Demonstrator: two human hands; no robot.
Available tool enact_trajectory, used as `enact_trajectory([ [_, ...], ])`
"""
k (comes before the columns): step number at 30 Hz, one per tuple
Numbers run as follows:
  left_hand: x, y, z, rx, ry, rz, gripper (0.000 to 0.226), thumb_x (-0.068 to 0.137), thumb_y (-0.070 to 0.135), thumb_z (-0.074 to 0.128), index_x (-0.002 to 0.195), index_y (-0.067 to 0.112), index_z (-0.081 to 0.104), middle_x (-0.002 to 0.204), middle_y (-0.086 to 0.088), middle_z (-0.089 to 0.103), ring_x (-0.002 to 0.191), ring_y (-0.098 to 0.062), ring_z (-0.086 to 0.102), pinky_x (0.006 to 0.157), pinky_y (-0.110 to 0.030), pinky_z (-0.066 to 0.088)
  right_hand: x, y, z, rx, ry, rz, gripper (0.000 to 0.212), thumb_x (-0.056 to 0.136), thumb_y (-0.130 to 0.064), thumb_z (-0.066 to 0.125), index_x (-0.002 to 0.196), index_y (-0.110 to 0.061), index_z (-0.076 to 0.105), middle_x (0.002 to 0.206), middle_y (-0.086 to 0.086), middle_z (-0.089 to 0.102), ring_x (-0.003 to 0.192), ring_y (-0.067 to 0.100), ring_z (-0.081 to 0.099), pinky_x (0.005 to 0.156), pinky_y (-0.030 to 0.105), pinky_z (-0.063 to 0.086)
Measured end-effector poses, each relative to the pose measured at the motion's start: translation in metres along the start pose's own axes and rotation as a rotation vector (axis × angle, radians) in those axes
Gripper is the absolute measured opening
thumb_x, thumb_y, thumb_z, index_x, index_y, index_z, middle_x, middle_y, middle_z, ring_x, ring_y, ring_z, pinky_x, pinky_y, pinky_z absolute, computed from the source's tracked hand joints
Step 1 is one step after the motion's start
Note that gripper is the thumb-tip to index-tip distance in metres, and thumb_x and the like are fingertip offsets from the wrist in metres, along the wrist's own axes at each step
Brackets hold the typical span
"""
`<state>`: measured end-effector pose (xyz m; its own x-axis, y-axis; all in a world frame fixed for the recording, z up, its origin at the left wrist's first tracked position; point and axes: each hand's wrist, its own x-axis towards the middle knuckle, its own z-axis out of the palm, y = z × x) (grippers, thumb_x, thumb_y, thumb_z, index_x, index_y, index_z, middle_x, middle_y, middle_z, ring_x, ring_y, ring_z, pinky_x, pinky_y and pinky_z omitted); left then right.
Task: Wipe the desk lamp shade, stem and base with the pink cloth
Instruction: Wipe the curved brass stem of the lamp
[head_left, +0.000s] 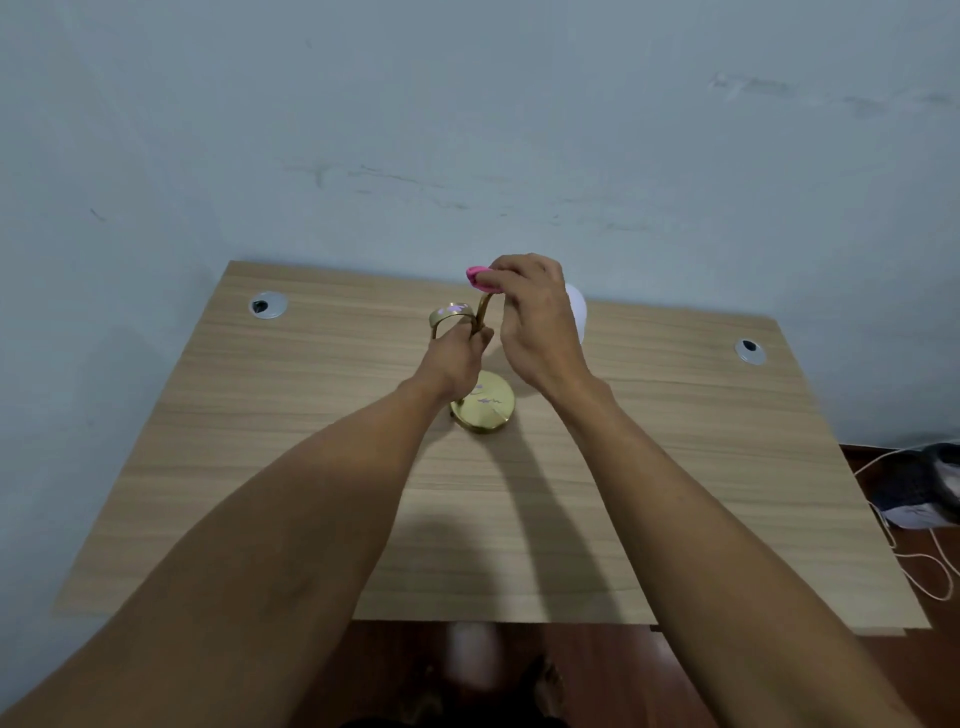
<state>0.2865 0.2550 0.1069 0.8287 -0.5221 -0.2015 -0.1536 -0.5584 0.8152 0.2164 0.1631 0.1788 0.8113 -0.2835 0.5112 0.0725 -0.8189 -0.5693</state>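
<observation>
Pale blue wall rises behind a light wood-grain desk (260, 467). Right hand (535, 322) fingers pinch a small pink cloth (477, 274) onto the top of the curved gold metal lamp stem (484, 312). Left hand (457, 358) fingers curl round the stem lower down, above the round gold base (485, 410). White shade (577, 312) shows behind the right hand.

gold desk lamp (480, 400) upright, pink cloth (477, 274) atop stem

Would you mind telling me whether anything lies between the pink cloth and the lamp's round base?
Partly: the left hand grips the stem right above the base, its wrist overlapping the base's left edge. The pink cloth sits in the right hand at the stem's top.
</observation>
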Motion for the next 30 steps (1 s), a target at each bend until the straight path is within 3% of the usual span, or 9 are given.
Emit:
enact_trajectory([
  [3, 0.004, -0.003, 0.000, -0.058, 0.004, -0.010, 0.016, 0.105, 0.021, 0.044, 0.109, 0.010, 0.055, 0.098, -0.002, 0.062, 0.092, -0.022, 0.054, 0.064, -0.015, 0.040, -0.004, -0.007, -0.021, 0.482, -0.020, 0.310, 0.042, 0.080, 0.017, 0.044, 0.093, -0.002, 0.079, 0.104, 0.008, 0.075, 0.105, 0.016, 0.065, 0.084, 0.017, 0.050],
  [6, 0.005, -0.007, 0.001, -0.046, -0.012, -0.001, 0.030, 0.105, 0.034, 0.043, 0.113, 0.009, 0.057, 0.105, -0.007, 0.065, 0.099, -0.027, 0.059, 0.079, -0.027, 0.044, -0.005, 0.004, -0.042, 0.945, 0.204, 0.677, 0.040, 0.080, 0.023, 0.042, 0.088, 0.001, 0.074, 0.084, 0.009, 0.077, 0.082, 0.018, 0.072, 0.074, 0.022, 0.055],
  [9, 0.003, -0.007, 0.000, -0.005, -0.008, -0.005, 0.038, 0.105, 0.039, 0.040, 0.121, 0.008, 0.056, 0.112, -0.013, 0.066, 0.104, -0.031, 0.058, 0.083, -0.029, 0.038, 0.006, 0.018, -0.059, 0.957, 0.351, 0.784, 0.046, 0.081, 0.023, 0.039, 0.091, -0.004, 0.074, 0.076, 0.010, 0.071, 0.065, 0.016, 0.065, 0.063, 0.024, 0.052],
  [15, 0.002, -0.007, -0.002, -0.003, -0.005, 0.008, 0.038, 0.106, 0.038, 0.041, 0.124, 0.007, 0.055, 0.113, -0.014, 0.066, 0.107, -0.031, 0.058, 0.082, -0.027, 0.037, 0.029, 0.007, -0.033, 0.390, 0.142, 0.585, 0.045, 0.087, 0.011, 0.044, 0.106, -0.010, 0.079, 0.111, -0.001, 0.074, 0.092, -0.009, 0.065, 0.090, 0.005, 0.046],
  [17, 0.002, -0.007, -0.002, -0.009, -0.002, 0.009, 0.037, 0.105, 0.037, 0.041, 0.122, 0.008, 0.055, 0.112, -0.013, 0.066, 0.103, -0.028, 0.058, 0.080, -0.025, 0.035, 0.026, -0.002, -0.015, 0.187, 0.114, 0.451, 0.054, 0.082, 0.016, 0.036, 0.110, -0.006, 0.076, 0.117, 0.002, 0.070, 0.110, 0.008, 0.062, 0.084, -0.002, 0.037],
  [20, 0.003, -0.007, -0.002, 0.003, 0.012, 0.029, 0.031, 0.105, 0.034, 0.043, 0.114, 0.007, 0.055, 0.104, -0.011, 0.065, 0.099, -0.027, 0.057, 0.077, -0.025, 0.033, 0.012, -0.004, 0.006, -0.033, 0.139, 0.229, 0.055, 0.080, 0.017, 0.039, 0.112, -0.007, 0.076, 0.114, 0.002, 0.066, 0.116, 0.027, 0.049, 0.082, 0.014, 0.039],
  [23, 0.003, -0.005, -0.001, 0.000, 0.006, 0.054, 0.022, 0.105, 0.023, 0.043, 0.115, 0.008, 0.055, 0.102, -0.006, 0.060, 0.100, -0.025, 0.057, 0.074, -0.026, 0.036, -0.002, 0.001, 0.015, -0.056, 0.123, 0.038, 0.049, 0.084, 0.005, 0.039, 0.118, -0.005, 0.073, 0.114, 0.006, 0.066, 0.114, 0.028, 0.048, 0.096, 0.016, 0.035],
  [26, 0.002, -0.006, -0.003, -0.032, -0.013, 0.068, 0.035, 0.105, 0.015, 0.042, 0.137, 0.002, 0.049, 0.131, -0.012, 0.060, 0.122, -0.026, 0.057, 0.087, -0.021, 0.046, -0.013, 0.002, 0.023, -0.017, 0.013, -0.084, 0.051, 0.078, 0.009, 0.043, 0.117, -0.003, 0.073, 0.114, 0.009, 0.065, 0.113, 0.024, 0.048, 0.105, 0.015, 0.031],
  [30, 0.005, -0.014, -0.003, 0.026, -0.058, 0.047, 0.035, 0.103, 0.007, 0.043, 0.137, 0.001, 0.051, 0.127, -0.019, 0.063, 0.117, -0.033, 0.060, 0.071, -0.011, 0.041, -0.037, 0.003, 0.025, 0.229, 0.070, 0.123, 0.041, 0.076, 0.014, 0.049, 0.098, -0.003, 0.078, 0.108, 0.010, 0.073, 0.109, 0.026, 0.061, 0.098, 0.036, 0.050],
])
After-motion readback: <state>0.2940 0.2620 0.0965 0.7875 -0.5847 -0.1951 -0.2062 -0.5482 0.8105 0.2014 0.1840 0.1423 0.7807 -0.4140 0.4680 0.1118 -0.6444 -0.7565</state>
